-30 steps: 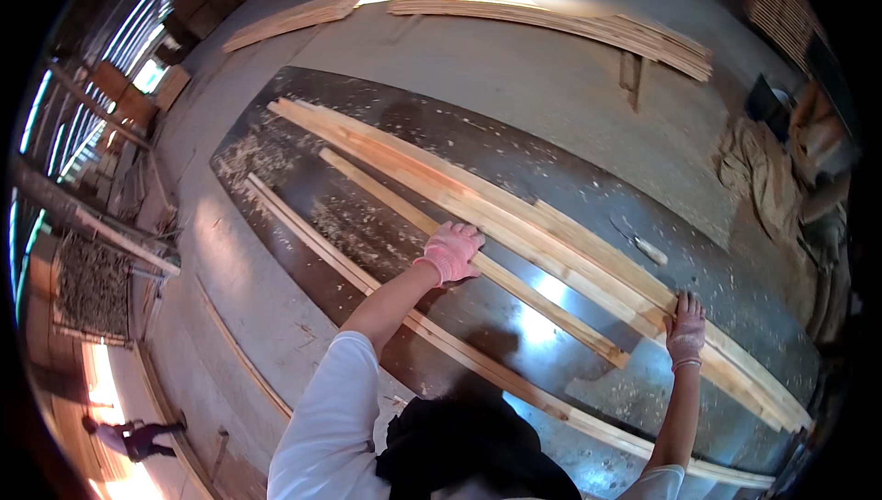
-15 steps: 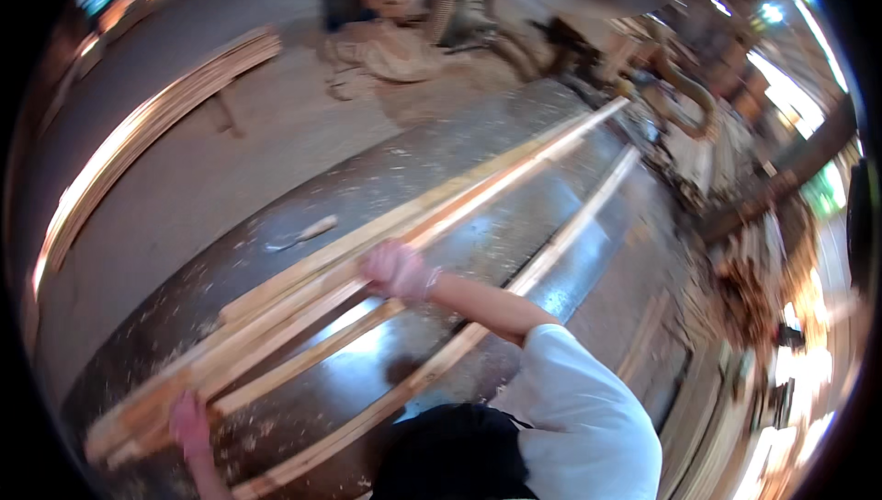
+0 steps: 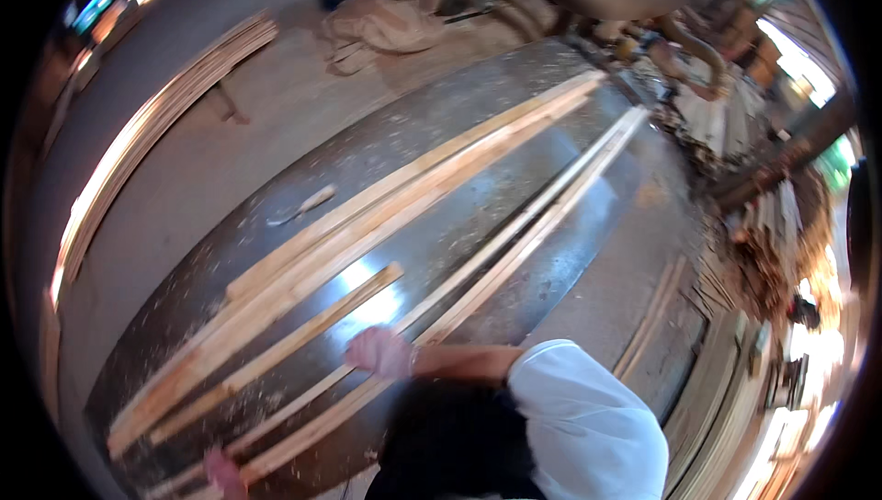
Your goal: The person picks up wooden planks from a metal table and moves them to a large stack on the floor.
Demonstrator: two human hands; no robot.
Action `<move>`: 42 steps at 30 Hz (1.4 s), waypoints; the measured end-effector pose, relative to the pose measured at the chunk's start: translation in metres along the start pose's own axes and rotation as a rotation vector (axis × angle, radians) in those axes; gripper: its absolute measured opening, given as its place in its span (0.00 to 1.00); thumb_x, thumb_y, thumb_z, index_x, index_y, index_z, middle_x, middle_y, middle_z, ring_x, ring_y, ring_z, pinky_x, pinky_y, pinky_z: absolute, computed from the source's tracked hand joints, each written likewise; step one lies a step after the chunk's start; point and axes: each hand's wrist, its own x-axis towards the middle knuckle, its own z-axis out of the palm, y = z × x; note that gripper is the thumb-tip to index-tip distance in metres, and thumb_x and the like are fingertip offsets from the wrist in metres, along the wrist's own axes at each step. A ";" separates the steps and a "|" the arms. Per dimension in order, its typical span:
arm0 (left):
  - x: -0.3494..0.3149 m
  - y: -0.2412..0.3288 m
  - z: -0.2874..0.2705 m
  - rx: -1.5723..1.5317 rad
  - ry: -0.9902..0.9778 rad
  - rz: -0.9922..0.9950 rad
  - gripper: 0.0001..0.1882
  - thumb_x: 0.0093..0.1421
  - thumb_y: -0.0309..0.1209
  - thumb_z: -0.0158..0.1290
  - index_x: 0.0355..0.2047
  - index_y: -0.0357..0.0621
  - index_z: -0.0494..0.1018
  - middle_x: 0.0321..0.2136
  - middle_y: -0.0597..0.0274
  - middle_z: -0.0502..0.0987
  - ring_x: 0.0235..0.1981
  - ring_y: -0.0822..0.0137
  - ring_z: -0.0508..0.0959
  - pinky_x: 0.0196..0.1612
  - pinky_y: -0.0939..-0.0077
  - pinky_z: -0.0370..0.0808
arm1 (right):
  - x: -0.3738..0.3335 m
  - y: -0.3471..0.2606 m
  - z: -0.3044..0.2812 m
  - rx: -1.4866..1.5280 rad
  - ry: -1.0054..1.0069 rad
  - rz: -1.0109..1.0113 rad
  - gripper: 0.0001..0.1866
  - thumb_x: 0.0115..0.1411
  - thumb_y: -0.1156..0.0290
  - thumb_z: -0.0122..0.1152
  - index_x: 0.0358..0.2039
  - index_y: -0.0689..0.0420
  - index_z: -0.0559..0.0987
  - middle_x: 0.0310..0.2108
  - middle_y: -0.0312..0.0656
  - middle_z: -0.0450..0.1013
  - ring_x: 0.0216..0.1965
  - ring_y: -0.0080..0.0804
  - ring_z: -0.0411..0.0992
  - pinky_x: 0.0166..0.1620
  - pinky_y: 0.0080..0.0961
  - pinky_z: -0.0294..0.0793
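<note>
My right hand (image 3: 379, 353), in a pinkish glove, is closed over a long, pale wooden strip (image 3: 285, 411). This strip lies close alongside another long wooden strip (image 3: 514, 259) on the near side of the dark, shiny table (image 3: 432, 243). My left hand (image 3: 223, 472), also gloved, is at the strips' near-left end; blur hides its fingers and I cannot tell whether it grips. Farther left lie several long wooden strips side by side (image 3: 276, 289). A shorter wooden strip (image 3: 322, 321) rests between the two groups.
A small tool with a pale handle (image 3: 317, 197) and wood shavings lie on the table's far-left side. A long stack of strips (image 3: 156, 123) stands beyond, on the left. Ducting (image 3: 703, 54) is at the far right, and boards (image 3: 712, 399) lie at the right.
Both hands have moved toward me from the left group of strips. One long strip has shifted with them and now lies beside the near strip.
</note>
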 end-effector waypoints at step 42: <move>0.016 0.149 -0.102 -0.027 0.352 0.417 0.11 0.56 0.31 0.52 0.40 0.48 0.74 0.34 0.58 0.76 0.40 0.54 0.76 0.44 0.57 0.72 | -0.026 0.090 -0.086 -0.419 0.038 0.083 0.04 0.53 0.66 0.54 0.26 0.50 0.75 0.27 0.38 0.72 0.31 0.33 0.72 0.32 0.31 0.71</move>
